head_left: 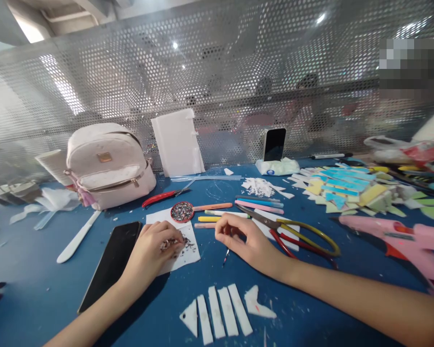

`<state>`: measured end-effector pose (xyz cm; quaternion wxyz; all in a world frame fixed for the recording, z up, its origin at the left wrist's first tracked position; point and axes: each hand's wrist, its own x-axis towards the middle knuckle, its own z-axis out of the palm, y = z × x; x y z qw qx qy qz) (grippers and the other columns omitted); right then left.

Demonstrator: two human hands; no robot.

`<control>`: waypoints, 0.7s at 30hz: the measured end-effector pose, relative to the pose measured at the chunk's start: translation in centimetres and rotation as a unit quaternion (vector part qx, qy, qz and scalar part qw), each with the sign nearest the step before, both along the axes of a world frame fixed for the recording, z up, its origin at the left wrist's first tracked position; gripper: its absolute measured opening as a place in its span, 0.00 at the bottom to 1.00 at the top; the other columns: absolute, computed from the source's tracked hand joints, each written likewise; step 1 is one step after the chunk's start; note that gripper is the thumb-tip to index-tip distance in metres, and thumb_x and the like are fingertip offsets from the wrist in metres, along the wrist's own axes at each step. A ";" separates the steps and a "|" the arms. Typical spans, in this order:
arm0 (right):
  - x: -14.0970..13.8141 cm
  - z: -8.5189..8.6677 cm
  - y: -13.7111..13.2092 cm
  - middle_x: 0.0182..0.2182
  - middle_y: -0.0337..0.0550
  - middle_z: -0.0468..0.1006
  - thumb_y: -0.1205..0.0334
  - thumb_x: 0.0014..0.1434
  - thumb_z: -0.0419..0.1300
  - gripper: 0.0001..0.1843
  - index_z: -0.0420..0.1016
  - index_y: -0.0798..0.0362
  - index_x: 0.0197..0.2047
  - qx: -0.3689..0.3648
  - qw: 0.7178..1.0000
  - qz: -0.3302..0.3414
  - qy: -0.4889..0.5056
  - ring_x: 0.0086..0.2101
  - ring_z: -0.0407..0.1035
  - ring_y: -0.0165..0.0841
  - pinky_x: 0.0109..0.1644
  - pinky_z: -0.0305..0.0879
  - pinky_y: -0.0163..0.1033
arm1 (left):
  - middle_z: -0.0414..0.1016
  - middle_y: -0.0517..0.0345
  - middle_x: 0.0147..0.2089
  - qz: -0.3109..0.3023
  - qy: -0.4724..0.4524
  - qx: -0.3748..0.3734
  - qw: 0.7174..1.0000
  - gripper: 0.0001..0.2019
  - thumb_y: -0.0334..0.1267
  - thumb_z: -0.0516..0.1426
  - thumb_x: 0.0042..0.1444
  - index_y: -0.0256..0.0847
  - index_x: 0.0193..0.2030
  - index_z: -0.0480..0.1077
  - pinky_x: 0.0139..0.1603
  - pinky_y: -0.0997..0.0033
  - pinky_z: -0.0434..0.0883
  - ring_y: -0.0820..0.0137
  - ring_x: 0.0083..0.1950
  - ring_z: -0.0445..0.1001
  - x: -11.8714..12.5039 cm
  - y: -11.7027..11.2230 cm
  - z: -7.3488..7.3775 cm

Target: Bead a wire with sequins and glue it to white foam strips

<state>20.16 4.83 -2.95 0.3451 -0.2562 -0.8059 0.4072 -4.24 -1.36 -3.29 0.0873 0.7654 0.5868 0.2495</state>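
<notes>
My left hand (155, 248) rests on a white sheet of paper (185, 250), fingers curled over a small pile of dark glitter bits (177, 242). A round lid full of glitter (182, 211) sits just beyond it. My right hand (243, 241) lies on the blue table (39, 289), fingers pinched round a thin pen-like stick (226, 254) whose tip points down at the table. Several coloured pens (217, 212) lie between the hands and the back.
A black phone (112, 262) lies left of my left hand. Yellow and red scissors (300, 233) sit right of my right hand, a pink glue gun (401, 241) further right. White foam strips (220, 313) lie near me. A pink backpack (106, 164), red pliers (161, 196) and a mesh wall stand behind.
</notes>
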 end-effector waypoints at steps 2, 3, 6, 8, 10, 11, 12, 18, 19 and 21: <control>0.0 0.0 0.0 0.29 0.37 0.68 0.64 0.63 0.55 0.06 0.68 0.53 0.33 0.000 1.000 0.002 0.001 0.28 0.60 0.29 0.31 0.57 0.34 | 0.78 0.60 0.37 -0.007 0.009 -0.006 1.000 0.06 0.33 0.59 0.60 0.45 0.33 0.76 0.45 0.63 0.65 0.65 0.39 0.73 0.0 0.1 -0.2; 0.0 0.0 0.0 0.29 0.37 0.68 0.64 0.63 0.55 0.06 0.68 0.53 0.33 0.000 1.000 0.003 0.000 0.28 0.60 0.28 0.31 0.57 0.34 | 0.78 0.59 0.37 -0.013 0.014 -0.008 1.000 0.06 0.32 0.59 0.59 0.45 0.33 0.76 0.44 0.63 0.65 0.64 0.39 0.73 -0.1 0.2 -0.3; 0.0 0.1 0.0 0.29 0.37 0.68 0.65 0.63 0.55 0.06 0.67 0.53 0.33 0.002 1.000 0.004 0.002 0.28 0.60 0.28 0.30 0.57 0.33 | 0.78 0.59 0.37 -0.028 0.016 -0.007 0.999 0.06 0.33 0.59 0.60 0.44 0.33 0.76 0.43 0.64 0.66 0.64 0.39 0.73 -0.1 0.2 -0.3; 0.0 0.2 -0.1 0.29 0.37 0.68 0.65 0.63 0.55 0.06 0.67 0.53 0.33 0.004 1.000 0.005 0.002 0.28 0.60 0.28 0.30 0.56 0.33 | 0.78 0.58 0.38 -0.029 0.004 0.001 1.000 0.06 0.33 0.57 0.61 0.44 0.35 0.75 0.44 0.64 0.65 0.65 0.40 0.74 0.0 0.1 -0.2; 0.0 0.3 -0.1 0.29 0.37 0.68 0.65 0.63 0.55 0.06 0.68 0.53 0.33 0.007 1.000 0.006 0.001 0.27 0.60 0.28 0.29 0.56 0.33 | 0.78 0.58 0.38 -0.040 -0.009 0.008 0.999 0.06 0.32 0.56 0.62 0.43 0.35 0.74 0.44 0.64 0.65 0.65 0.41 0.74 0.3 -0.1 0.0; 0.0 0.3 -0.1 0.29 0.37 0.68 0.65 0.63 0.55 0.06 0.68 0.53 0.33 0.008 1.000 0.006 0.000 0.27 0.60 0.28 0.29 0.56 0.33 | 0.78 0.58 0.38 -0.046 -0.010 0.009 0.999 0.06 0.32 0.56 0.62 0.43 0.35 0.74 0.45 0.64 0.64 0.65 0.41 0.74 0.4 -0.2 0.1; 0.1 0.2 -0.1 0.29 0.37 0.68 0.65 0.63 0.55 0.06 0.68 0.53 0.33 0.010 1.000 0.006 0.000 0.28 0.60 0.28 0.29 0.56 0.33 | 0.78 0.58 0.38 -0.054 -0.008 0.008 0.998 0.06 0.32 0.56 0.62 0.43 0.35 0.74 0.45 0.63 0.64 0.65 0.41 0.74 0.5 -0.2 0.1; 0.1 0.1 -0.1 0.30 0.39 0.70 0.65 0.63 0.55 0.05 0.68 0.53 0.33 0.027 1.000 0.007 0.000 0.27 0.60 0.28 0.28 0.57 0.33 | 0.79 0.58 0.38 -0.064 0.023 0.007 0.998 0.07 0.33 0.56 0.62 0.44 0.34 0.74 0.43 0.62 0.63 0.64 0.39 0.74 0.7 -0.2 -0.2; 0.1 0.1 -0.1 0.30 0.39 0.70 0.65 0.63 0.55 0.05 0.68 0.53 0.34 0.028 1.000 0.008 -0.001 0.27 0.60 0.28 0.28 0.57 0.33 | 0.79 0.58 0.38 -0.062 0.023 0.012 0.998 0.07 0.33 0.55 0.63 0.44 0.35 0.74 0.43 0.63 0.63 0.64 0.39 0.74 0.7 -0.2 -0.2; 0.1 0.2 -0.1 0.30 0.39 0.70 0.65 0.63 0.55 0.06 0.68 0.53 0.34 0.025 1.000 0.009 -0.004 0.27 0.60 0.28 0.28 0.57 0.33 | 0.79 0.57 0.38 -0.060 0.025 0.020 0.998 0.09 0.32 0.54 0.63 0.44 0.35 0.74 0.43 0.63 0.64 0.64 0.39 0.74 0.8 -0.3 0.0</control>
